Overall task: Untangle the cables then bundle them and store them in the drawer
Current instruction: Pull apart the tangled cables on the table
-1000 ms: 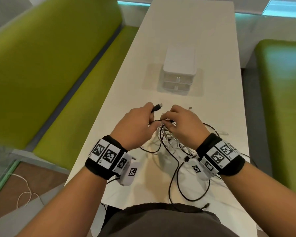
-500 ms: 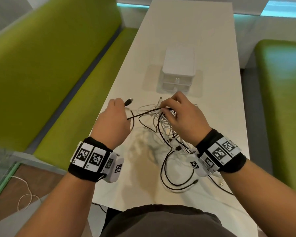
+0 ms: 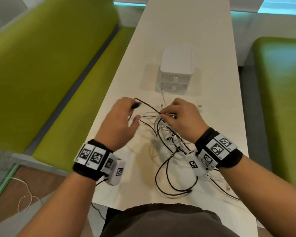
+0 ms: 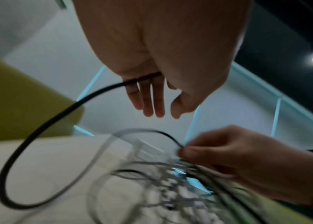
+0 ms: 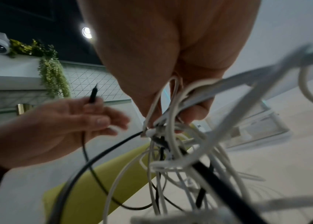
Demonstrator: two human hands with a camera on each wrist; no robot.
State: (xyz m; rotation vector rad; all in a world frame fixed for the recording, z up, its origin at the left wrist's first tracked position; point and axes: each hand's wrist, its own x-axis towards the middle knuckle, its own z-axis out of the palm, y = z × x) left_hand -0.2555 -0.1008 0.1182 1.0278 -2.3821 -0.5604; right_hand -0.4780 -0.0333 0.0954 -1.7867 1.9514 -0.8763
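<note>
The tangle of cables (image 3: 167, 134), black and white strands knotted together, lies on the table (image 3: 186, 31) close to its near edge, with loose black loops trailing toward that edge and a white lead running up toward the drawer unit (image 3: 176, 72) at mid-table. I judge the cables light, limp and springy: they will not hold a shape, and pulling hard on one strand would likely tighten the knot or drag the whole mass along. My right hand (image 3: 183, 120) is clenched on the top of the tangle, pinching a clump of white strands. My left hand (image 3: 120, 122) pinches the black cable (image 3: 147, 106) just behind its plug, the remaining fingers loosely spread. The best hold, I judge, is near a plug end, feeding it back through the loops while the other hand pins the knot. Bare table lies to the left of the tangle and beyond the drawer unit; the left edge drops to a green bench (image 3: 67, 103), so a slipped strand could slide off. Both drawers appear closed.
</note>
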